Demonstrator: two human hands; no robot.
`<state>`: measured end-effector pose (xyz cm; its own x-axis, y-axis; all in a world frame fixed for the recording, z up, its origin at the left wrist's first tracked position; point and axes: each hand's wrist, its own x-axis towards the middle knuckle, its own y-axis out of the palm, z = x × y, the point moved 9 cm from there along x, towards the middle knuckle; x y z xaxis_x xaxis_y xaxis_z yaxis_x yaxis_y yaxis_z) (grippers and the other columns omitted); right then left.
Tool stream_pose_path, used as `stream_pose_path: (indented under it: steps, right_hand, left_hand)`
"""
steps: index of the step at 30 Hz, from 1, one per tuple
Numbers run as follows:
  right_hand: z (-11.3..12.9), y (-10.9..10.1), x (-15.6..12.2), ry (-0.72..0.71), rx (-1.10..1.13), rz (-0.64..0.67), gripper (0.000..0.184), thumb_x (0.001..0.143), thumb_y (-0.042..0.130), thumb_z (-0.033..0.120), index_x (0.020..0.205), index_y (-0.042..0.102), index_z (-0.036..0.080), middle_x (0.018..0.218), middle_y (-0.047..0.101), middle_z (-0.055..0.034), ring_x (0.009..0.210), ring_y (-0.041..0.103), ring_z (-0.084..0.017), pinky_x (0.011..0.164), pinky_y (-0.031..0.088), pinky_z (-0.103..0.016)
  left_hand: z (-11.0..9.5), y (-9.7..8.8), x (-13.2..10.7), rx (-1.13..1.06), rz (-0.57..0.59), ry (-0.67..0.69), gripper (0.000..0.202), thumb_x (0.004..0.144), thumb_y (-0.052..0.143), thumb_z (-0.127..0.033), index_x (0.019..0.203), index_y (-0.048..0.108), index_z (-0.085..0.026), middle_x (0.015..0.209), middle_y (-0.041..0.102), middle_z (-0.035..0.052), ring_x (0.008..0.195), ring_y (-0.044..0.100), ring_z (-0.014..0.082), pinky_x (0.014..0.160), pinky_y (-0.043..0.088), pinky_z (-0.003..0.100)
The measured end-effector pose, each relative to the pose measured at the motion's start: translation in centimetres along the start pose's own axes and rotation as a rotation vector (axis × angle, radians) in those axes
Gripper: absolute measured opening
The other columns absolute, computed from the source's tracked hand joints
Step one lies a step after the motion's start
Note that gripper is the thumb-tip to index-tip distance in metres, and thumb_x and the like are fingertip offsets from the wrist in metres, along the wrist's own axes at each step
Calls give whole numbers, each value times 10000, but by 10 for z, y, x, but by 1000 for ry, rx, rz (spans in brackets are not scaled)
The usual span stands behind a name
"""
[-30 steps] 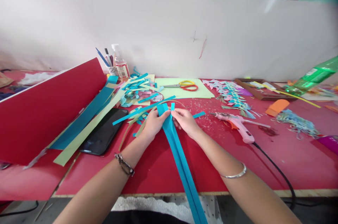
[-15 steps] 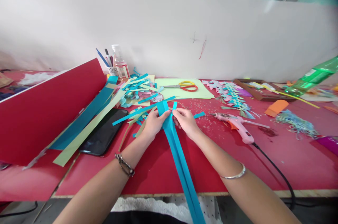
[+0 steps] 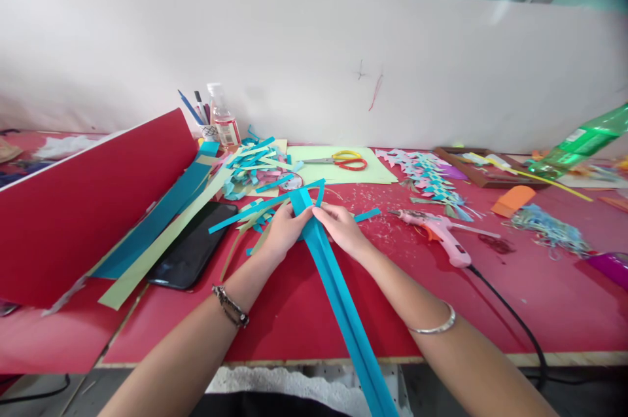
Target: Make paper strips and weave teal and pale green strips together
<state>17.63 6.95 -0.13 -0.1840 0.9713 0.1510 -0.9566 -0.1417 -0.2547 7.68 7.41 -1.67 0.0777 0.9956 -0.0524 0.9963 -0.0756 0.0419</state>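
Observation:
A long blue paper strip with a lengthwise crease runs from between my hands down past the table's front edge. My left hand pinches it near its far end from the left side. My right hand presses its fingertips on the strip's right edge, close to the left thumb. A narrow blue end sticks up just beyond the right fingertips. The fingers' undersides are hidden. Loose blue strips and a pile of cut blue and pale green paper strips lie beyond and left of my left hand.
Scissors rest on pale green paper at the back. To the right lie a pink glue gun with a black cord and a woven paper piece. A black phone and a tilted red board are on the left.
My right hand has shifted slightly left, closer to my left thumb. The narrow blue end beside it has moved left and bends, and the strip's near end has swung right.

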Motion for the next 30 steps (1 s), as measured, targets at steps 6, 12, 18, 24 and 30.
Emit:
stream_pose_path:
  steps: [6,12,18,24,30]
  right_hand:
    - [10,-4,-1,-130,-126,-62,305,744,442,408,540,390,188,480,355,50,452,347,-82,433,251,-213]
    - [8,-10,0,-140,-251,-129,324,747,424,410,520,378,184,459,343,46,448,335,-86,431,229,-219]
    - [2,-16,2,-103,-243,-149,328,751,392,384,497,361,178,434,318,46,428,314,-78,411,208,-216]
    - [8,-10,1,-130,-270,-109,382,767,391,440,496,330,178,446,283,52,434,319,-73,413,196,-210]
    - [0,-13,3,-82,-299,-128,346,769,385,361,482,320,180,436,315,49,427,330,-76,412,198,-213]
  left_hand:
    - [-12,2,1,85,28,137,252,620,602,-384,704,594,-147,658,605,-5,593,527,133,533,412,218]
    - [-18,0,1,227,-5,229,223,656,569,-366,685,578,-145,658,593,2,635,523,142,564,412,223]
    - [-20,0,2,271,-8,262,228,674,552,-359,725,572,-138,705,599,1,630,520,133,562,417,225]
    - [-25,3,-2,303,-8,309,213,676,544,-346,718,564,-138,678,596,-3,637,530,140,571,414,229]
    - [-27,5,-3,349,-14,339,165,708,511,-301,732,556,-144,722,597,6,659,527,135,589,413,227]
